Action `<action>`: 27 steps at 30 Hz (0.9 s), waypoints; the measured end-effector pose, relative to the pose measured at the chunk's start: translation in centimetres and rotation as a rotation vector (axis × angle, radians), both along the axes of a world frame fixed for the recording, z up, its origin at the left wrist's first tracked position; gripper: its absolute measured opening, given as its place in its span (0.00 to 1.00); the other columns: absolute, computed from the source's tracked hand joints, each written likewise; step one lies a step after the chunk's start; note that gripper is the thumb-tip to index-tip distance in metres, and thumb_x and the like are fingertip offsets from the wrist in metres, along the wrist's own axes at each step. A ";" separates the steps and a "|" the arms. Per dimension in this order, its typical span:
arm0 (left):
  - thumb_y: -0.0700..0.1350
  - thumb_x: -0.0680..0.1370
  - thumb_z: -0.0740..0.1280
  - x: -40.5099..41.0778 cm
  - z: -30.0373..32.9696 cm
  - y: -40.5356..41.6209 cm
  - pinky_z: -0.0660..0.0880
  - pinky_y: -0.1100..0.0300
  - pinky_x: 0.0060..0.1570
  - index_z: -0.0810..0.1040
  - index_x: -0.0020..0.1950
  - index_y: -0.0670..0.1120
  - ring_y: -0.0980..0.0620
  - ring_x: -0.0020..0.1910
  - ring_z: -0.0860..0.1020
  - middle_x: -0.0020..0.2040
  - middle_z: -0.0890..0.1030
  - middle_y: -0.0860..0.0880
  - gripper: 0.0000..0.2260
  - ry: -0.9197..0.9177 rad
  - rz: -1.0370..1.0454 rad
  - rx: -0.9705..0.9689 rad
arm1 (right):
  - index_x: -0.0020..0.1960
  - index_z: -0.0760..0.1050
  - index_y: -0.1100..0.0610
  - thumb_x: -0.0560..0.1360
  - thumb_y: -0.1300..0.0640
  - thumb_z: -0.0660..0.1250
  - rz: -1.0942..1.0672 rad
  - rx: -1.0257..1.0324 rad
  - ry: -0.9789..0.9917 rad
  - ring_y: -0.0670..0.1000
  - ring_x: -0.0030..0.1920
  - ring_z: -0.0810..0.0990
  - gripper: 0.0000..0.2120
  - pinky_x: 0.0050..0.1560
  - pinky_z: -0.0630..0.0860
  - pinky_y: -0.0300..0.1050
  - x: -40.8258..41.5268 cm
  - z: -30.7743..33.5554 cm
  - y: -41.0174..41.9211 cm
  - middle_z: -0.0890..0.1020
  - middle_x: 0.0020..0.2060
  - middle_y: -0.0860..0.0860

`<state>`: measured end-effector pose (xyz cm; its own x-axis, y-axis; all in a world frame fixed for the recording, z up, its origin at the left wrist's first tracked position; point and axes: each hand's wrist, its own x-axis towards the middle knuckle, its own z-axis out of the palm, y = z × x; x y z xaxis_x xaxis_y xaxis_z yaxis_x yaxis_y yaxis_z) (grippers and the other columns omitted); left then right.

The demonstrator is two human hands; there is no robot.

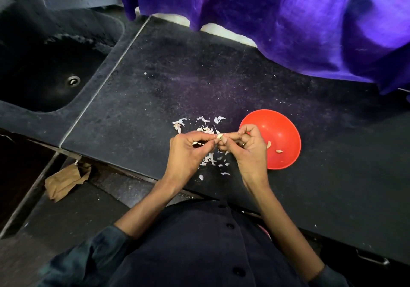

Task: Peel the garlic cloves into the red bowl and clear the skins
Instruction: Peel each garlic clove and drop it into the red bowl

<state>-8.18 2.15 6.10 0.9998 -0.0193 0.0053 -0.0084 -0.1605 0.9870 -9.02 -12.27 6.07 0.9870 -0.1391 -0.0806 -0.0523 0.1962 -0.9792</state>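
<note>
Your left hand [188,151] and right hand [246,147] meet over the counter [137,100], fingertips almost touching, and between them you pinch one small garlic clove [219,137]. It is pale, cream to yellowish, and only a little of it shows past your fingertips; how much skin still clings to it cannot be told. Your left fingers curl inward with the thumb on top of the clove's left end. Your right thumb and forefinger close on its right end, the other right fingers folded under, a ring [243,144] on one of them.

Just right of your right hand, partly hidden behind it, sits the red bowl [281,131]. It is round, smooth and glossy, and it holds a few peeled cloves [279,151], pale and curved, lying on its floor close to your right wrist side.

Skins [208,161] lie scattered on the counter beneath and beyond both hands: thin white papery flakes, some curled, with a denser patch just past your left knuckles and more below the gap between your hands.

Far left of your left hand is a dark sink [55,65]. Beyond both hands hangs a purple cloth [288,20]. Below your left forearm, off the counter, lies a crumpled brown paper bag [64,181].
</note>
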 end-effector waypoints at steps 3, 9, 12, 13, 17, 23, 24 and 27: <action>0.37 0.72 0.74 0.0 -0.2 -0.1 0.81 0.58 0.45 0.84 0.44 0.55 0.53 0.42 0.84 0.41 0.85 0.54 0.11 0.007 0.005 -0.020 | 0.46 0.63 0.56 0.74 0.74 0.66 -0.003 -0.014 -0.024 0.55 0.39 0.82 0.17 0.42 0.79 0.42 0.1 -0.2 0.0 0.83 0.40 0.62; 0.34 0.75 0.70 0.0 0.1 -0.2 0.82 0.57 0.41 0.84 0.44 0.45 0.48 0.40 0.84 0.42 0.85 0.47 0.07 0.127 -0.026 -0.254 | 0.47 0.65 0.58 0.74 0.74 0.65 -0.054 -0.072 0.014 0.54 0.40 0.83 0.14 0.44 0.80 0.46 0.2 -0.3 0.0 0.84 0.40 0.60; 0.33 0.77 0.67 0.1 0.4 0.0 0.82 0.55 0.41 0.83 0.46 0.40 0.50 0.39 0.82 0.40 0.84 0.44 0.06 0.270 -0.056 -0.461 | 0.52 0.74 0.61 0.76 0.71 0.66 -0.058 -0.049 0.048 0.51 0.41 0.84 0.08 0.45 0.81 0.45 0.1 -0.1 -0.4 0.83 0.42 0.59; 0.33 0.78 0.66 0.0 0.4 0.0 0.82 0.55 0.41 0.83 0.47 0.39 0.51 0.39 0.81 0.40 0.83 0.44 0.06 0.299 -0.071 -0.491 | 0.55 0.76 0.63 0.77 0.69 0.65 -0.029 -0.054 0.051 0.51 0.42 0.83 0.07 0.45 0.81 0.44 0.0 0.0 -0.5 0.83 0.44 0.59; 0.35 0.79 0.63 -0.1 0.0 0.0 0.82 0.56 0.39 0.80 0.52 0.36 0.53 0.38 0.79 0.42 0.82 0.44 0.07 0.347 -0.146 -0.477 | 0.60 0.78 0.61 0.81 0.62 0.61 0.097 -0.107 0.068 0.52 0.46 0.82 0.11 0.46 0.80 0.45 0.1 0.1 -0.4 0.82 0.49 0.57; 0.37 0.81 0.61 -0.1 -0.3 0.2 0.81 0.57 0.39 0.79 0.53 0.36 0.54 0.38 0.79 0.40 0.81 0.47 0.08 0.362 -0.192 -0.435 | 0.55 0.81 0.60 0.77 0.65 0.66 0.189 -0.154 0.069 0.49 0.46 0.83 0.09 0.46 0.79 0.41 0.5 0.3 -0.8 0.82 0.51 0.58; 0.37 0.81 0.61 -0.1 -0.3 0.2 0.81 0.56 0.39 0.79 0.53 0.36 0.53 0.38 0.79 0.40 0.81 0.47 0.08 0.363 -0.196 -0.434 | 0.53 0.81 0.59 0.76 0.66 0.68 0.196 -0.143 0.067 0.49 0.45 0.82 0.08 0.45 0.79 0.40 0.5 0.4 -0.8 0.83 0.48 0.57; 0.39 0.81 0.62 -0.2 -0.2 0.2 0.81 0.57 0.38 0.79 0.52 0.36 0.52 0.38 0.79 0.40 0.80 0.45 0.08 0.372 -0.182 -0.459 | 0.50 0.80 0.60 0.74 0.67 0.69 0.196 -0.106 0.063 0.49 0.42 0.82 0.06 0.43 0.79 0.39 0.4 0.2 -0.7 0.84 0.41 0.53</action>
<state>-8.33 2.31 5.91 0.9173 -0.2681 -0.2946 0.3620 0.2526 0.8973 -8.60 -13.02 6.28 0.9895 0.0441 -0.1380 -0.1409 0.0726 -0.9874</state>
